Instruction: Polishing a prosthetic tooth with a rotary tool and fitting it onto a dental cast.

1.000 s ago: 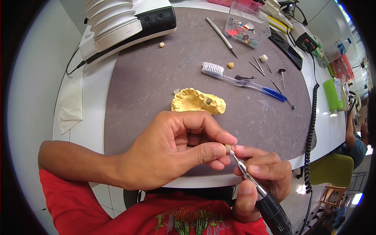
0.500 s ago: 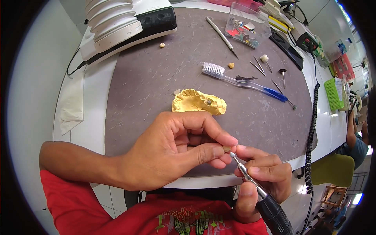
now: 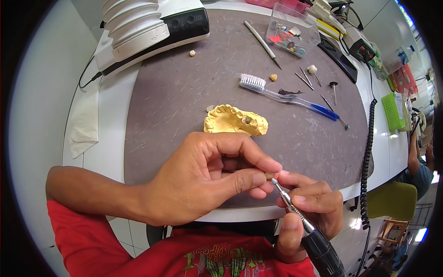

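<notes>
Two hands: left hand [image 3: 194, 187], thumb and fingertips pinched on one crown [image 3: 269, 176]; right hand [image 3: 318, 198], fingers curled around one handpiece [image 3: 308, 228]. We see less crown than a second ago (fingertips hide most; its axis and tip contact we cannot tell). Handpiece slants up-left, cut off below.

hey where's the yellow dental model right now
In the head view, the yellow dental model sits near centre on the gray mat, between the left hand and the toothbrush.
</notes>
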Demonstrator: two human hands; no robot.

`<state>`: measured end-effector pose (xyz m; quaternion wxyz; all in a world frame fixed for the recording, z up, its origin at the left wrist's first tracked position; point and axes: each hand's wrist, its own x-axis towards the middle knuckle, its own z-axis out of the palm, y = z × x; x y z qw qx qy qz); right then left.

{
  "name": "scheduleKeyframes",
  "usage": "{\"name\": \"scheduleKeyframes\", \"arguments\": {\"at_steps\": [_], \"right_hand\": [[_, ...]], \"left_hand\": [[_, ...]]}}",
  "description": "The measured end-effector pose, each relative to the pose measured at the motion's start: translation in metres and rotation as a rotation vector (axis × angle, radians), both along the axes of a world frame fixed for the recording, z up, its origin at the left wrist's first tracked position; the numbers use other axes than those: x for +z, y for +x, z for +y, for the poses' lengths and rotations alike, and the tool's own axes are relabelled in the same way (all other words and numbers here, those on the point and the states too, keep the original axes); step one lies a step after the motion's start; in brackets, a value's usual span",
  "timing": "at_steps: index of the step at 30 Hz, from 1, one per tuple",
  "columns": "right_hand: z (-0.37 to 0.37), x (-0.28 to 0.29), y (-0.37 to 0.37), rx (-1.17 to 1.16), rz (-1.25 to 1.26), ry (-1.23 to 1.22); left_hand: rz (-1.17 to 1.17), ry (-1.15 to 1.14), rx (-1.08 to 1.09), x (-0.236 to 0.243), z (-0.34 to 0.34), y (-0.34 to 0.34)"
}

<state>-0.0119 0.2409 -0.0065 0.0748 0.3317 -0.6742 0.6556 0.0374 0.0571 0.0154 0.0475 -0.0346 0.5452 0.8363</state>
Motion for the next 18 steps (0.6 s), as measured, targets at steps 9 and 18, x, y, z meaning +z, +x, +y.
{"name": "scheduleKeyframes", "arguments": {"at_steps": [9, 18], "right_hand": [[0.005, -0.002, -0.012, 0.112, 0.103, 0.069], [0.004, -0.002, -0.009, 0.104, 0.007, -0.001]], "left_hand": [[-0.021, 0.005, 0.000, 0.002, 0.001, 0.000], [-0.058, 0.011, 0.013, 0.004, 0.001, 0.000]]}}
